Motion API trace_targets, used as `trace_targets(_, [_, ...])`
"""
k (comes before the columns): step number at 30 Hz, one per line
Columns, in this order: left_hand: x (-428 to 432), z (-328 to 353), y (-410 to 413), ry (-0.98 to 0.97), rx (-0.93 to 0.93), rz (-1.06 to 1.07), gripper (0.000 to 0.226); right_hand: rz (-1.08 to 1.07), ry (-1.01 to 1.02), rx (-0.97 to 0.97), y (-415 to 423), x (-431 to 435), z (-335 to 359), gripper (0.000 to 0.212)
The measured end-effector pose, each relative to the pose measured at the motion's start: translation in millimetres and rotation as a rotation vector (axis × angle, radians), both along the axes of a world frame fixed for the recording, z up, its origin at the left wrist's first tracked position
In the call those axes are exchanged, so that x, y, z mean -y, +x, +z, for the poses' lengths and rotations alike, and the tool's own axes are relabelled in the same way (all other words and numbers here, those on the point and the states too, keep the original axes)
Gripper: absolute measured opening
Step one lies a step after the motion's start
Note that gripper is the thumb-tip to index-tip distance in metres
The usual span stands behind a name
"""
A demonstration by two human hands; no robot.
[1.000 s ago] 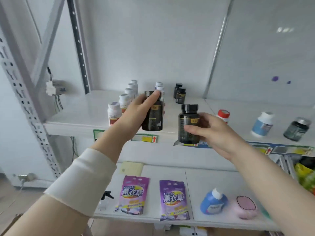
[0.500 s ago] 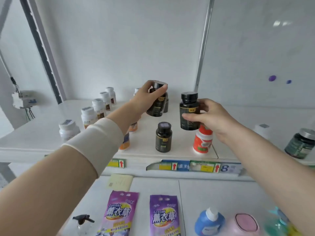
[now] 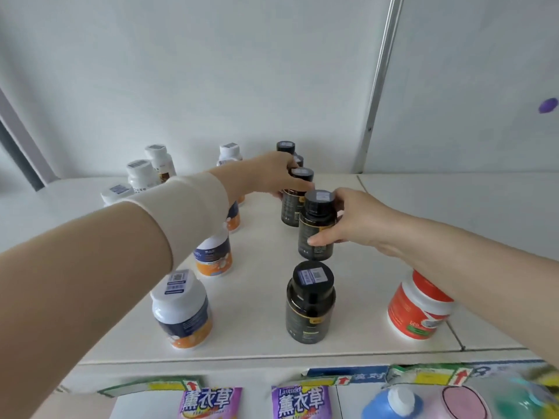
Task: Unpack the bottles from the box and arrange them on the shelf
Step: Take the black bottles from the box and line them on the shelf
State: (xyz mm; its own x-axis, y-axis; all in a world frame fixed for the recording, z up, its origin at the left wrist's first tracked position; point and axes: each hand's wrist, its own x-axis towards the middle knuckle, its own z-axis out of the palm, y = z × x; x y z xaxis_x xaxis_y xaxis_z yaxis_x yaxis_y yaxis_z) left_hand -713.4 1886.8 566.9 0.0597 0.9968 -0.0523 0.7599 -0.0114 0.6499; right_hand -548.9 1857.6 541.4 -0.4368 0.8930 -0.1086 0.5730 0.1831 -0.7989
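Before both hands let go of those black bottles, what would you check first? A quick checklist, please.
1. Left hand has a grip on the rear black bottle: ok.
2. Right hand has a grip on the nearer black bottle: ok.
3. Both held bottles upright: ok.
4. Their bases fully down on the shelf: cannot tell.
5. Nearer black bottle apart from the front black bottle: ok.
6. Held bottles apart from each other: cannot tell, they overlap in view.

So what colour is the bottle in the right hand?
The bottle is black, cap included; the head view shows it.
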Motion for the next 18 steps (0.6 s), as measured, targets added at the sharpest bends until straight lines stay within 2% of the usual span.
trace_targets(7, [-15.0,-9.6,0.5,-0.076,-0.075,-0.028,0.033,0.108,0.008,0.102,-5.5,-4.8,1.2,0.050])
trace_targets(9, [-14.2,-11.3,0.2,-0.089,-0.066,-0.028,0.033,0.142,-0.003,0.128,-6.3,-4.9,-2.1,0.045])
trace_targets(14, [-12.0,-14.3,-0.6,-0.078,-0.032,-0.028,0.031,0.176,-0.006,0.183,-8.2,0.4,-7.1,0.048])
trace_targets(17, [-6.2,-11.9,2.5,-0.077,-0.049,-0.046,0.030,0.180,0.026,0.222,-12.0,5.6,-3.4,0.067])
trace_targets(18, [-3.4,-10.3,3.8,-0.071,-0.064,-0.050,0.030,0.187,0.034,0.228,-12.0,6.6,-2.1,0.067])
